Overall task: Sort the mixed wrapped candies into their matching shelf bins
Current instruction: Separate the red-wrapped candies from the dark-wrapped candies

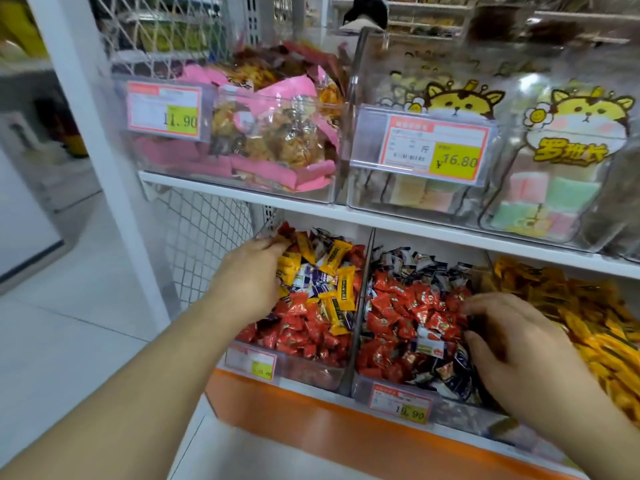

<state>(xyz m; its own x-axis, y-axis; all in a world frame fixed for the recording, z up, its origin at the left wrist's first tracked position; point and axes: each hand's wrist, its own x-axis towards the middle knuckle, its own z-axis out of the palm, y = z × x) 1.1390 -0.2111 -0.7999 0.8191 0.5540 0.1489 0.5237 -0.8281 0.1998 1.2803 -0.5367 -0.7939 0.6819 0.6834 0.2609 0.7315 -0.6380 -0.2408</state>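
Left hand [249, 278], fingers curled, reaches into the left bin [304, 370] of mixed red, yellow and purple candies [318, 292]; right hand [516, 348], fingers curled, digs into the middle bin [367, 382] of red candies [408, 306]. Whether either pinches a candy cannot be told.

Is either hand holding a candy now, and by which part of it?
It cannot be told. The left hand lies in the mixed bin's candies, the right hand in the red candies; fingertips are buried, with no hold visible.

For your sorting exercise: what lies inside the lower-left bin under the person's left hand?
The lower-left bin holds mixed wrapped candies: red ones, yellow ones and some purple-white. The left hand covers its left part; deeper layers are hidden.
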